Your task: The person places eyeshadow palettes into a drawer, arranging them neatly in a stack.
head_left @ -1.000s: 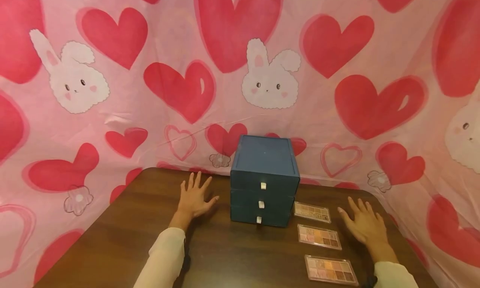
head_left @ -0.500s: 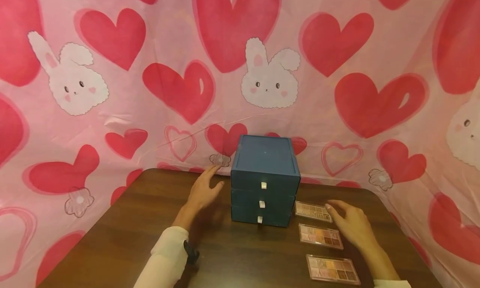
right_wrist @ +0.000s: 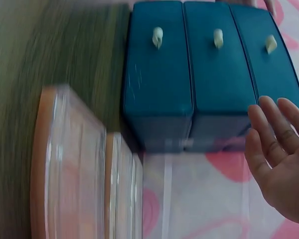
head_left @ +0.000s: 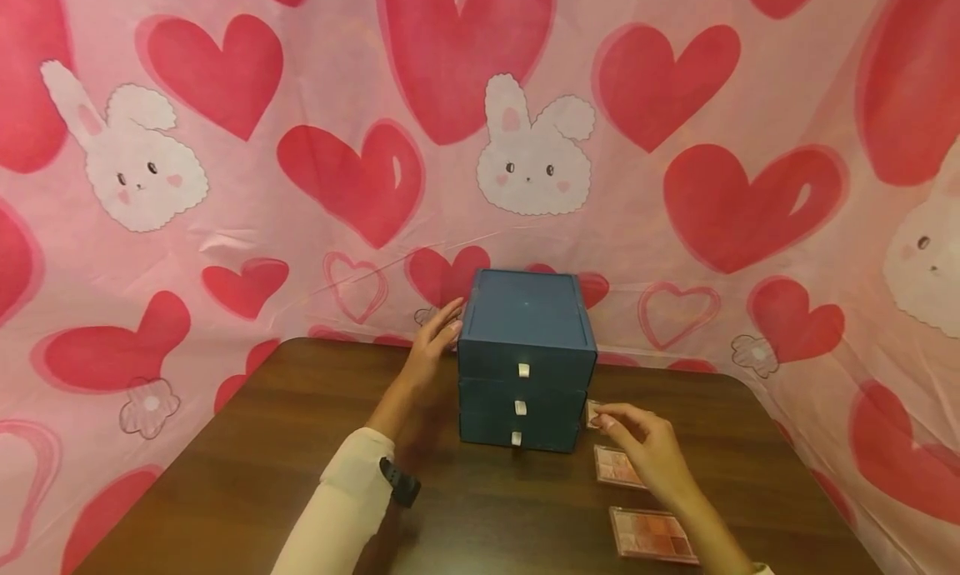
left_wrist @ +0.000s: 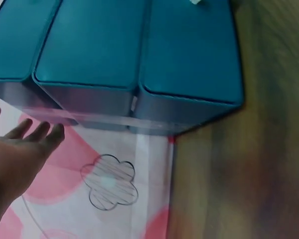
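Note:
A blue three-drawer box (head_left: 525, 312) with small white pull tabs stands on the table, its drawers closed. My left hand (head_left: 431, 350) is beside the box's upper left side, fingers extended; whether it touches cannot be told. In the left wrist view the left hand (left_wrist: 20, 154) holds nothing. My right hand (head_left: 648, 446) is right of the box, over the eyeshadow palettes, fingers loosely bent. The right wrist view shows the right hand (right_wrist: 284, 154) with nothing in it. It partly hides the far palette (head_left: 592, 413), the middle palette (head_left: 617, 465) and the near palette (head_left: 648, 533).
The brown wooden table (head_left: 262, 458) has rounded far corners. A pink cloth with hearts and rabbits (head_left: 360, 83) hangs right behind it. A dark strap (head_left: 401, 483) sits on the left wrist.
Both hands have left their spread position on the table and moved inward toward the box, the left to its upper left side, the right across the palettes. Box and palettes stay put.

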{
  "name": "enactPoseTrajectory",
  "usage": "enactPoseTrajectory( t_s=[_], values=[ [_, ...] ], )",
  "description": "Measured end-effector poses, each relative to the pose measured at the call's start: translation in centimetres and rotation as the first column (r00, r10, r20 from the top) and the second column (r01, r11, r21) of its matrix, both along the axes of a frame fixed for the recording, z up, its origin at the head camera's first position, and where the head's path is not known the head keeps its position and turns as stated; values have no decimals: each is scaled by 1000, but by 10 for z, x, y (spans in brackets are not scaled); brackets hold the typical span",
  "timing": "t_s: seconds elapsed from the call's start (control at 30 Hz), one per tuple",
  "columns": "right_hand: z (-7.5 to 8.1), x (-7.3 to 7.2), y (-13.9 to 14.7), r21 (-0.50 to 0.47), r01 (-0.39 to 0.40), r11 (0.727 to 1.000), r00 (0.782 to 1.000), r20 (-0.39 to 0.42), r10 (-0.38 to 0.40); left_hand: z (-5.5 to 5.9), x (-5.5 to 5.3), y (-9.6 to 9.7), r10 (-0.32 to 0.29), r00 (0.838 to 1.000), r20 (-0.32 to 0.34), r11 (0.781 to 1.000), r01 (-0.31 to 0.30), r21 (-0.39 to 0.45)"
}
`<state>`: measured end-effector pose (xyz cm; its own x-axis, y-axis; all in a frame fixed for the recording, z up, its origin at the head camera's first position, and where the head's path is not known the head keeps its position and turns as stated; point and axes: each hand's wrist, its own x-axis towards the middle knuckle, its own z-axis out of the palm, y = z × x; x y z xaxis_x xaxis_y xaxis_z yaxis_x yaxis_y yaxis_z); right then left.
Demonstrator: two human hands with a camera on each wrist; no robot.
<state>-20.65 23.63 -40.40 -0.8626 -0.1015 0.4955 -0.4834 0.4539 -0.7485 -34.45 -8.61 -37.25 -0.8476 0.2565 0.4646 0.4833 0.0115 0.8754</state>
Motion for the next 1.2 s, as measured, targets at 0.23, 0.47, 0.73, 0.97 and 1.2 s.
enactPoseTrajectory(
  t_s=[0.23, 0.47, 0.73, 0.97, 1.2],
  values=[
    [-1, -7, -28, -77, -167, 983, 981, 82, 173, 9, -11, 6, -72, 994, 77, 997, 74, -32],
    [6, -18, -50, -193, -227, 954, 946, 190, 264, 4, -14, 5, -74, 996, 45, 996, 77, -56],
    [19, -32, -65, -329, -207, 921, 900, 304, 311, 2, -15, 8, -47, 998, 34, 998, 48, -32],
    [20, -43, -74, -395, -200, 896, 860, 367, 354, -2, -19, 10, -34, 999, 9, 999, 34, 1],
    [22, -52, -81, -475, -217, 853, 808, 403, 430, -2, -19, 11, -41, 999, 3, 999, 41, 20]
  ],
)
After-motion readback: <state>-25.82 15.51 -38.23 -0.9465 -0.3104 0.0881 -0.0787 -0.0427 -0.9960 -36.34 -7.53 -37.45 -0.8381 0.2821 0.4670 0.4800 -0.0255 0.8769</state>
